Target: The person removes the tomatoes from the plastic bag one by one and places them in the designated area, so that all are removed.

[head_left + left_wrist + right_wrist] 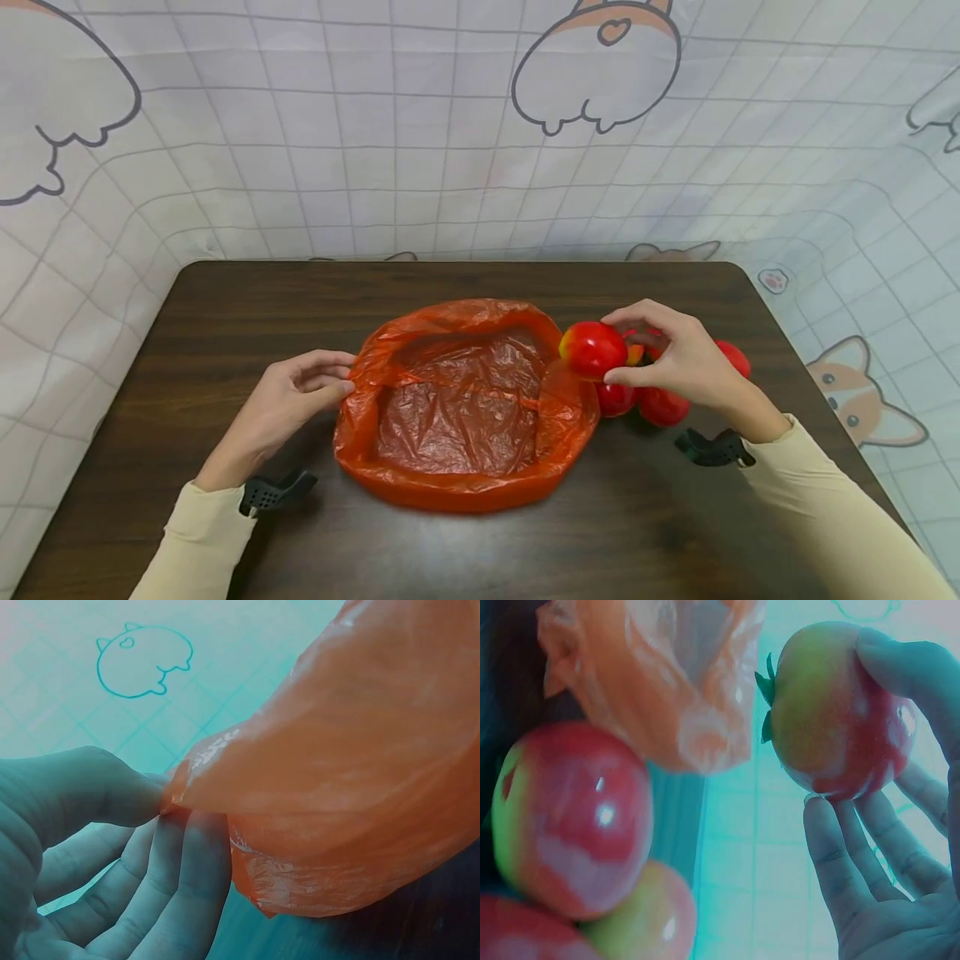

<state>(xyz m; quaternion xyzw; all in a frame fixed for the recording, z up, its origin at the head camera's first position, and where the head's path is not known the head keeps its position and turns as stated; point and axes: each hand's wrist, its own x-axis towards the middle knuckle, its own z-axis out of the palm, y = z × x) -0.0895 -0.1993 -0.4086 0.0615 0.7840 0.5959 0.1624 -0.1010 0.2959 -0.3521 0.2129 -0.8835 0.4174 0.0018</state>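
Note:
An orange plastic bag [465,492] sits on the table with its mouth spread wide and its rim folded outward. My left hand [277,408] pinches the left side of that rim between thumb and fingers; the left wrist view shows the thin film [345,772] caught at the fingertips. Above the bag's right edge, my right hand [678,358] holds a red tomato [592,350] with a yellow-green end. Small green leaves stick out from this tomato [840,712] in the right wrist view. Several other tomatoes [663,408] lie beneath and behind the right hand, partly hidden by it.
The dark wooden table [247,300] carries the bag in the middle and the loose tomatoes to its right. A white gridded cloth [420,142] with cartoon animals hangs behind the table and along both sides. Each wrist wears a dark band [712,448].

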